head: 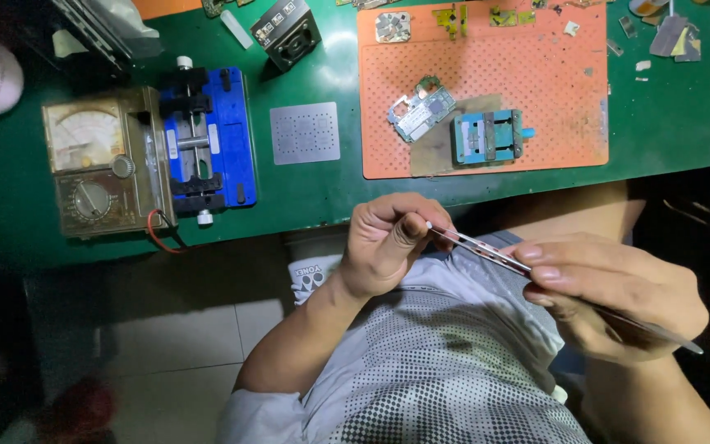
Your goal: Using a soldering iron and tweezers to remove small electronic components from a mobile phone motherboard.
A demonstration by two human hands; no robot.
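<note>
My right hand [618, 292] grips a pair of slim metal tweezers [486, 253] that point left, below the table's front edge. My left hand [388, 242] pinches the tweezers' tip between thumb and fingers; whatever sits at the tip is too small to make out. Both hands hover over my lap, in front of my grey dotted shirt. Up on the orange mat [569, 131] lie a phone circuit board [422, 111] and a small blue clamp fixture [486, 136].
On the green table [338, 193] stand an analog multimeter [96, 164], a blue board holder [207, 136], a grey stencil plate [305, 132] and a small black box [288, 31]. Small metal parts lie along the mat's far edge. Tiled floor shows lower left.
</note>
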